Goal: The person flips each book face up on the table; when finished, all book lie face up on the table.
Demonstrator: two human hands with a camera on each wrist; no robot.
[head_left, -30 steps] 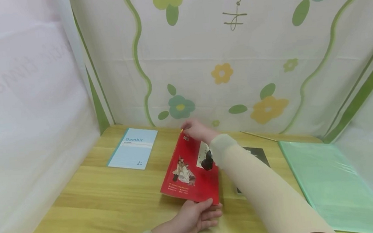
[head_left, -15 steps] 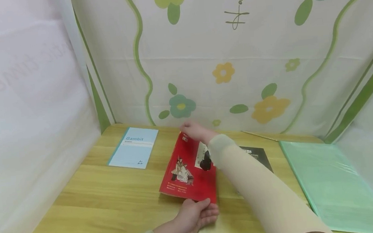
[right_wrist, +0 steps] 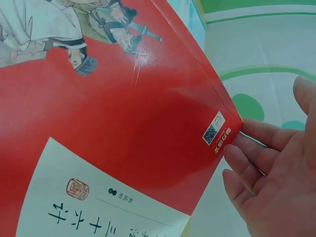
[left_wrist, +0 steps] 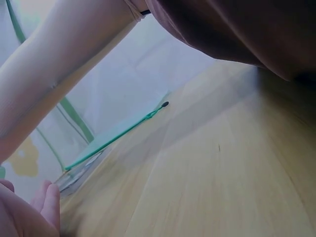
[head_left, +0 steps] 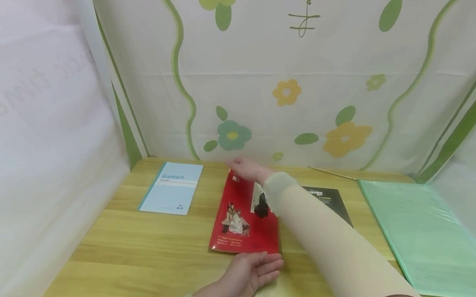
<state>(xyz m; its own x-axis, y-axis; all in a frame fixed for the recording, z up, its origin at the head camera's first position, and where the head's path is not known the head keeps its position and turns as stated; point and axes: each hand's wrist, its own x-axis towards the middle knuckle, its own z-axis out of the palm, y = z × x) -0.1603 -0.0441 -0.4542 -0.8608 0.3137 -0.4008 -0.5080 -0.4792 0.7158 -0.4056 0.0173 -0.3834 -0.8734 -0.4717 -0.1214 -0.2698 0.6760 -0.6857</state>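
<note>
A red paperback book (head_left: 231, 201) with painted figures and a white title panel lies on the wooden table, cover up. At its near edge is my left hand (head_left: 253, 274), palm turned toward the book, fingers fairly straight and thumb alongside the edge. My right hand (head_left: 248, 169) reaches to the far edge. In the right wrist view, the fingertips of the right hand (right_wrist: 276, 163) touch the book's corner by the QR code, while the thumb stands away from the cover. The left wrist view catches only part of the left hand (left_wrist: 32, 212).
Left of the book is a light-blue Gambit notebook (head_left: 171, 189). A black book (head_left: 332, 201) lies partly hidden under the right forearm. A translucent green folder (head_left: 432, 235) lies at the right. Behind hangs a flowered cloth (head_left: 247, 62).
The red book's near edge has come down to the table. My left thumb has slid off the cover, and my right hand has loosened its grip on the far corner.
</note>
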